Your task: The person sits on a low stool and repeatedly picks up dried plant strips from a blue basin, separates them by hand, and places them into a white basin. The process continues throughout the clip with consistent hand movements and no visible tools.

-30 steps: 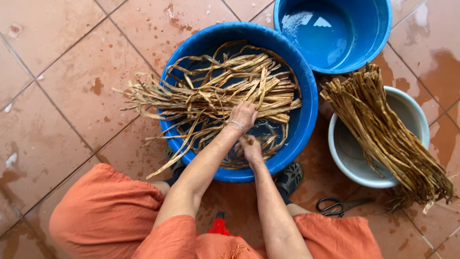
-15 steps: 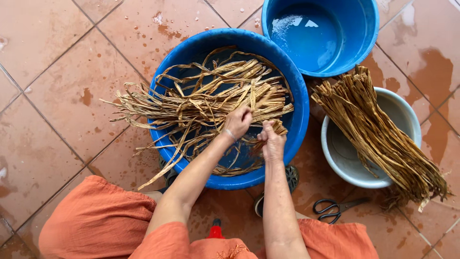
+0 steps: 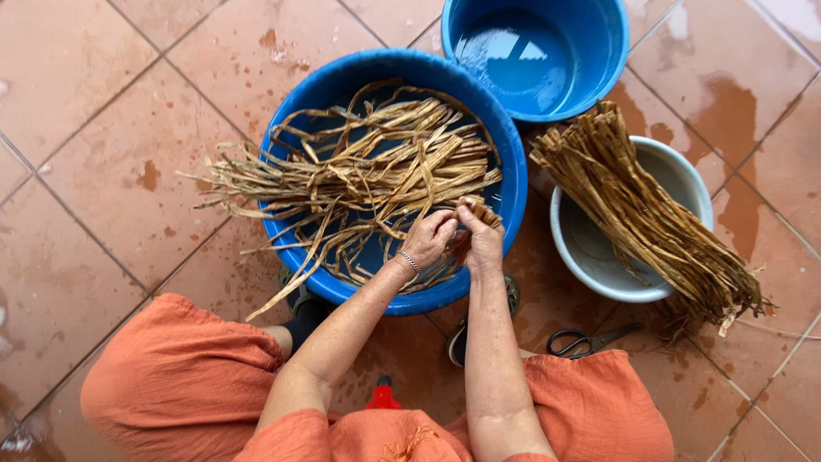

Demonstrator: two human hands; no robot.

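A big blue basin (image 3: 295, 128) in front of me holds wet tan fibre strips (image 3: 359, 171) that spill over its left rim. My left hand (image 3: 428, 241), with a thin bracelet at the wrist, pinches some strips at the basin's near right side. My right hand (image 3: 481, 244) is closed on the same small bunch of strips right beside it; the two hands touch over the basin's rim.
A smaller blue basin (image 3: 599, 85) with water stands behind, to the right. A white bowl (image 3: 684, 184) on the right carries a thick bundle of strips (image 3: 650, 218). Black scissors (image 3: 586, 342) lie on the wet terracotta tiles (image 3: 103, 154) by my right knee.
Both hands have moved right, from the basin's middle to its near right side, and closed together on a small bunch of strips.
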